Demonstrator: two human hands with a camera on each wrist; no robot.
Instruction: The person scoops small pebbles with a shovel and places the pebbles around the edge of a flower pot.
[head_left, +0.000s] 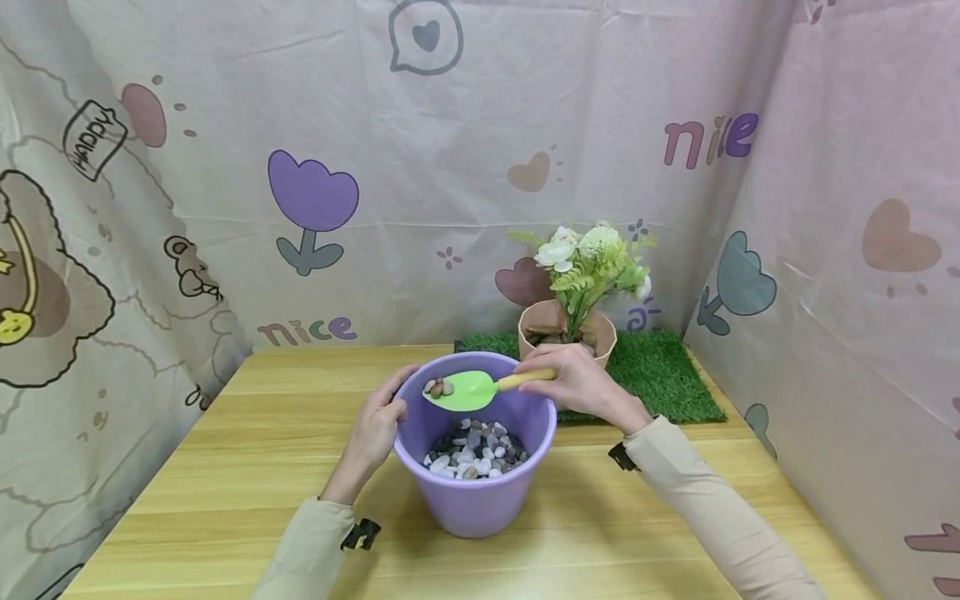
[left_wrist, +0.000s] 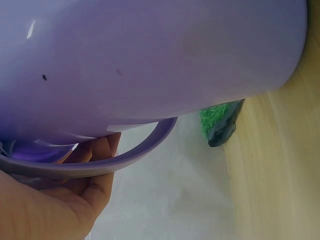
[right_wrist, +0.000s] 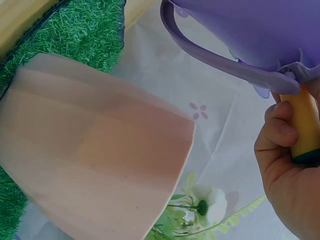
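Note:
A purple bucket stands on the wooden table, with white, grey and dark pebbles at its bottom. My left hand grips its left rim; in the left wrist view the fingers curl by the bucket handle just under the rim. Over the bucket's opening, my right hand holds a small garden trowel by its yellow handle. Several brown and pale pebbles lie near the tip of its green blade, which is held roughly level above the pebbles inside.
Behind the right hand, a pinkish planter with white flowers and green leaves sits on a green artificial grass mat. Printed cloth hangs behind and beside the wooden table.

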